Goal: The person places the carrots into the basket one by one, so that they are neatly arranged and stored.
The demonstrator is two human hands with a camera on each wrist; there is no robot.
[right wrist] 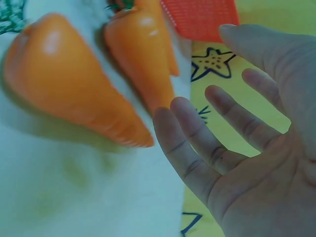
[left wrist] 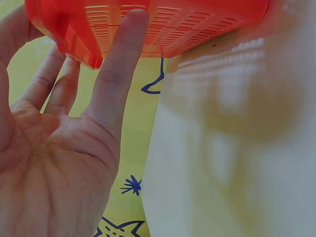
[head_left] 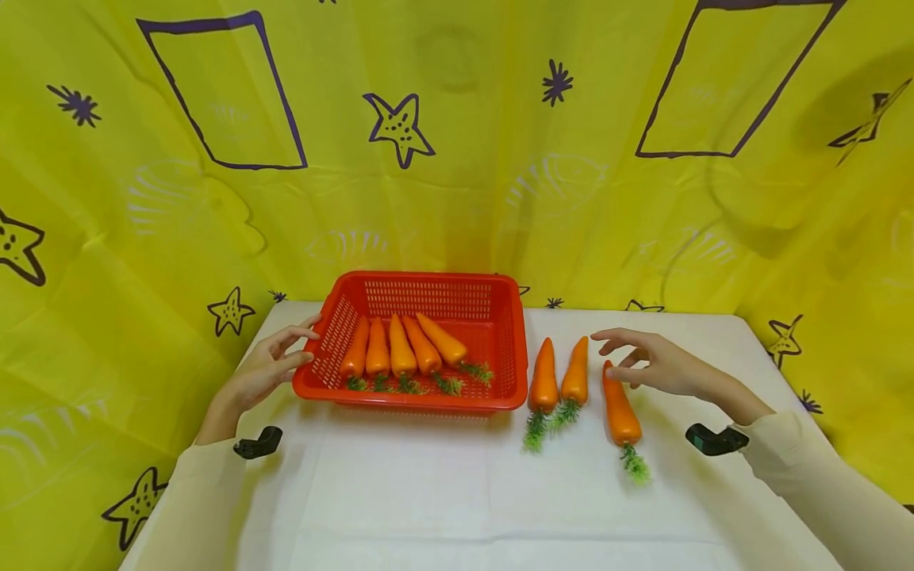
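A red plastic basket (head_left: 421,401) with slotted walls stands on the table, holding several orange carrots (head_left: 401,353) with green leafy tops. My left hand (head_left: 260,369) is at its left side; the fingers are fairly straight, with fingertips at the rim and one long finger against the slotted wall in the left wrist view. To the basket's right lie two carrots (head_left: 544,377) close together and a third carrot (head_left: 621,408) farther right. Over that third one's pointed tip hovers my right hand (head_left: 664,365), its fingers loosely bent and nothing held between them.
A white cloth (head_left: 428,492) covers the table. Yellow curtains (head_left: 457,214) printed with starfish hang close behind and at both sides. Each wrist wears a small black device (head_left: 259,444) beside the cream sleeves (head_left: 196,507).
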